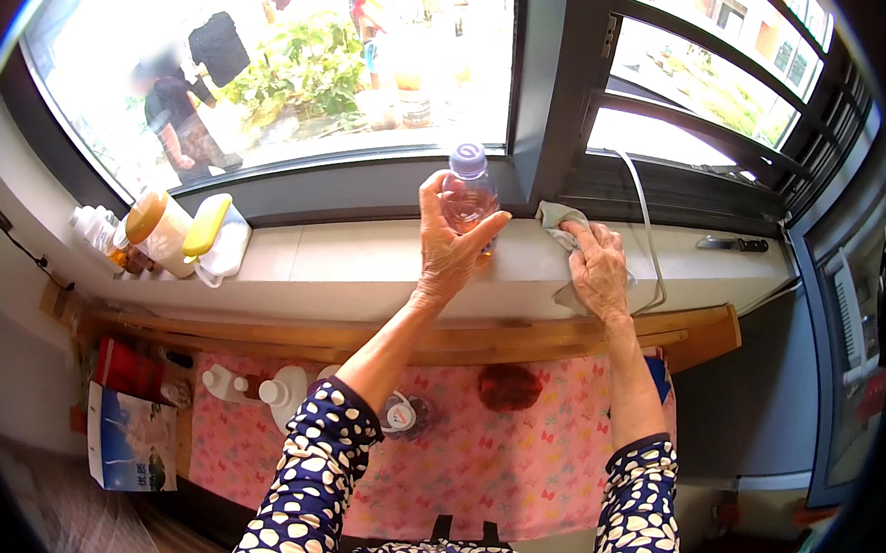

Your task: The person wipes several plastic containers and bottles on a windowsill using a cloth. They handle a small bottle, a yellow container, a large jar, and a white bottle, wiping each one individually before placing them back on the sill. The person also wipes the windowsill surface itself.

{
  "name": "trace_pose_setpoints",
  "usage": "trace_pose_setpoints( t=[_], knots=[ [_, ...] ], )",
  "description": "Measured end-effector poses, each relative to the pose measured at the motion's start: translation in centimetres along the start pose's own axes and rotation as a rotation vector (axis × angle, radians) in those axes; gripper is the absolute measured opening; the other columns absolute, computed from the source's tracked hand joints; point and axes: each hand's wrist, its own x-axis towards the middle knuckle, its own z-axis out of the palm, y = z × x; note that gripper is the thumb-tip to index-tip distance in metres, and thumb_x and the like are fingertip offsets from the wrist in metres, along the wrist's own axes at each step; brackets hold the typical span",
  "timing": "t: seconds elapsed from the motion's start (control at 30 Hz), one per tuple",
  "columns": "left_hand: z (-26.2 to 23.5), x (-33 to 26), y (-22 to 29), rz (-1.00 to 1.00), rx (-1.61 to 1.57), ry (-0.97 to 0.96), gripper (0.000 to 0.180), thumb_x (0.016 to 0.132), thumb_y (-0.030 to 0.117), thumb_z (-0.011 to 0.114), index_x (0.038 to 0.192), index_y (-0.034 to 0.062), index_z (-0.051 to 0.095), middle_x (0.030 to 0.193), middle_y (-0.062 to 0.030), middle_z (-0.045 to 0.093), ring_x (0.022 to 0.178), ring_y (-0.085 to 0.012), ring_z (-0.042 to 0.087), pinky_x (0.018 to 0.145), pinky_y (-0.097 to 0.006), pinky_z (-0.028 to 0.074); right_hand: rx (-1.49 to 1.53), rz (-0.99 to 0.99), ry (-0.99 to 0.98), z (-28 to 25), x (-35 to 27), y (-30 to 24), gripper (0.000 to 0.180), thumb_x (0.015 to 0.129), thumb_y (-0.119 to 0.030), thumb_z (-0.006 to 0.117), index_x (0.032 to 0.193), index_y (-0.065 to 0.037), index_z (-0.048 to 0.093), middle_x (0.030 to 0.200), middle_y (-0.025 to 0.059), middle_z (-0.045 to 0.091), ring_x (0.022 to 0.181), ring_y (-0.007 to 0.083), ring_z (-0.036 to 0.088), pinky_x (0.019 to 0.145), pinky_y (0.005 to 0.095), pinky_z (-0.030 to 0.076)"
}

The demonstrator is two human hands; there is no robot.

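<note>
My left hand [446, 252] is wrapped round a clear plastic bottle [469, 200] with a pale purple cap, held upright over the window sill [354, 247]. Some reddish-orange colour shows through its lower part. To the right, my right hand [598, 270] presses a light grey cloth [558, 222] onto the sill. Part of the cloth sticks out beyond the fingertips, and more of it shows under the palm. A white cable [647, 212] runs down from the window just beside the right hand.
A knife [733, 245] with a black handle lies at the sill's right end. Jars and a yellow-lidded container [214, 240] stand at its left end. Below, a pink patterned cloth [513, 460] bears white bottles [284, 393], a capped jar [404, 415] and a dark red round object [509, 387]. People are outside.
</note>
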Motion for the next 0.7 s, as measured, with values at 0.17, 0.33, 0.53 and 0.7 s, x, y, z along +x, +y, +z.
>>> trace_pose_setpoints(
  t=[0.17, 0.33, 0.53, 0.7],
  knots=[
    [2.6, 0.9, -1.0, -0.021, 0.018, -0.007, 0.073, 0.072, 0.009, 0.079, 0.127, 0.0095, 0.031, 0.108, -0.0078, 0.048, 0.092, -0.0136, 0.056, 0.073, -0.026, 0.051, -0.032, -0.038, 0.034, 0.3, 0.0, 0.2, 0.039, 0.074, -0.009, 0.054, 0.111, -0.016, 0.063, 0.111, 0.0138, 0.058, 0.104, 0.0343, 0.051, 0.087, 0.0456, 0.043],
    [2.7, 1.2, -2.5, 0.134, 0.303, 0.029, 0.074, 0.068, 0.016, 0.082, 0.125, 0.0067, 0.036, 0.113, -0.0119, 0.043, 0.098, -0.0202, 0.05, 0.083, -0.037, 0.046, -0.142, -0.054, 0.036, 0.9, 0.1, 0.2, 0.039, 0.074, -0.01, 0.054, 0.113, -0.016, 0.062, 0.115, 0.0154, 0.057, 0.108, 0.0348, 0.05, 0.089, 0.046, 0.042],
    [1.8, -0.7, -1.0, 0.303, 0.646, 0.14, 0.094, 0.068, 0.036, 0.082, 0.136, 0.0024, 0.028, 0.127, -0.0179, 0.034, 0.119, -0.0311, 0.034, 0.104, -0.044, 0.03, -0.242, -0.021, 0.056, 1.1, 0.0, 0.4, 0.039, 0.078, -0.012, 0.054, 0.116, -0.016, 0.061, 0.121, 0.0164, 0.054, 0.113, 0.0342, 0.049, 0.093, 0.0456, 0.041],
    [-6.7, -3.6, 1.6, 0.444, 0.83, 0.474, 0.087, 0.072, 0.033, 0.08, 0.133, 0.0001, 0.028, 0.129, -0.0161, 0.033, 0.121, -0.0303, 0.033, 0.104, -0.043, 0.027, -0.205, -0.004, 0.0, 1.3, 0.0, 0.4, 0.037, 0.081, -0.011, 0.051, 0.117, -0.017, 0.061, 0.123, 0.0157, 0.053, 0.116, 0.0337, 0.046, 0.093, 0.0454, 0.04]
  ],
)
